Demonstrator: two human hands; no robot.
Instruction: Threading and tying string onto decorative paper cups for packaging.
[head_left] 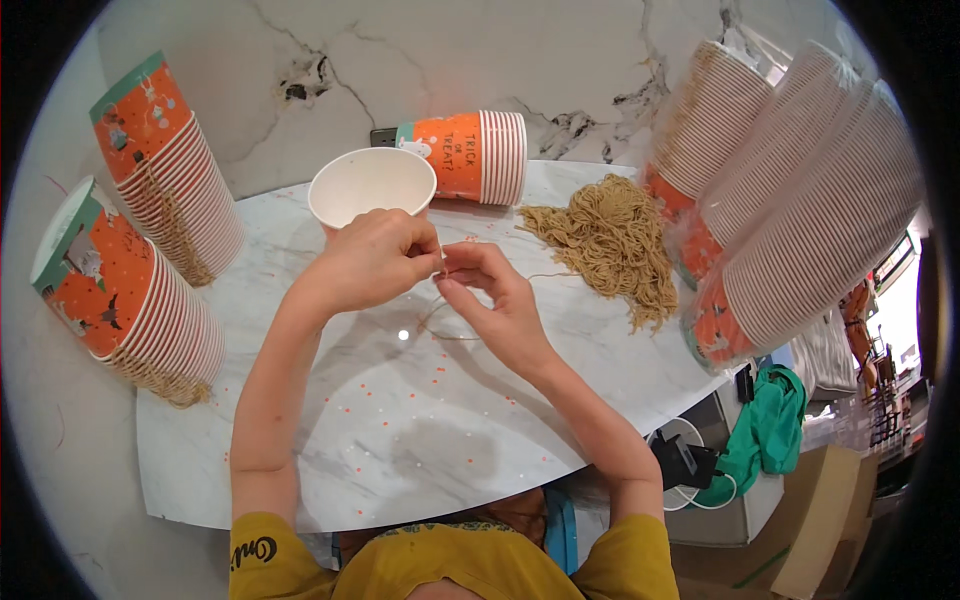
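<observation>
My left hand (372, 262) and my right hand (497, 308) meet over the middle of the table, fingertips pinched together. Between them runs a thin tan cord (452, 337), looping below the fingers and trailing right. Exactly how the cord passes between the fingertips is too small to make out. Just behind my left hand stands an open paper cup (370, 180), white inside, partly hidden by that hand. A tangled pile of tan cord pieces (612, 245) lies to the right of my right hand.
A stack of orange cups (462, 155) lies on its side at the back. Upright stacks stand left (130, 290), with cords hanging from them, and plastic-wrapped stacks (790, 220) stand right. Small orange and white paper dots litter the marbled table (330, 440). A green cloth (765, 425) lies lower right.
</observation>
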